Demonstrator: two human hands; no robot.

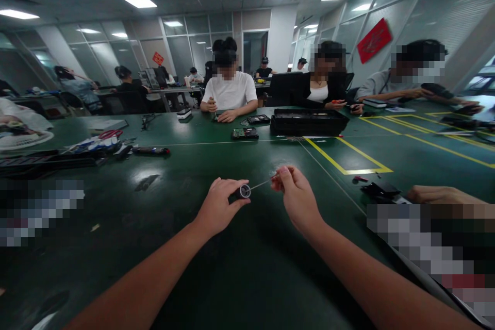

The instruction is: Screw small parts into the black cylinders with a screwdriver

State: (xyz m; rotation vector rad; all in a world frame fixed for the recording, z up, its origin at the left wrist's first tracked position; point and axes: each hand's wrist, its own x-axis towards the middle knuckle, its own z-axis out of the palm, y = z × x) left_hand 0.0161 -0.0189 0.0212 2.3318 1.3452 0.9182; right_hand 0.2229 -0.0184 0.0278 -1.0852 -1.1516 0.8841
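Near the middle of the view, my left hand (220, 203) grips a small dark cylinder (244, 192) between thumb and fingers. Its round, light-rimmed end faces me and shows a spoked inside. My right hand (296, 193) pinches a thin metal rod (262, 184) by its right end. The rod slants down to the left, its other end at the cylinder's rim; whether it enters the cylinder is too small to tell. Something small and clear shows by my right fingertips. Both hands are above the green table (232, 268).
Across the table sit a black tray (309, 122), a green circuit device (245, 133) and people at work. On the left lie a dark pen-like tool (150, 150) and red-handled scissors (110, 134). Another person's hand (444, 195) is at the right, beside black parts (382, 191).
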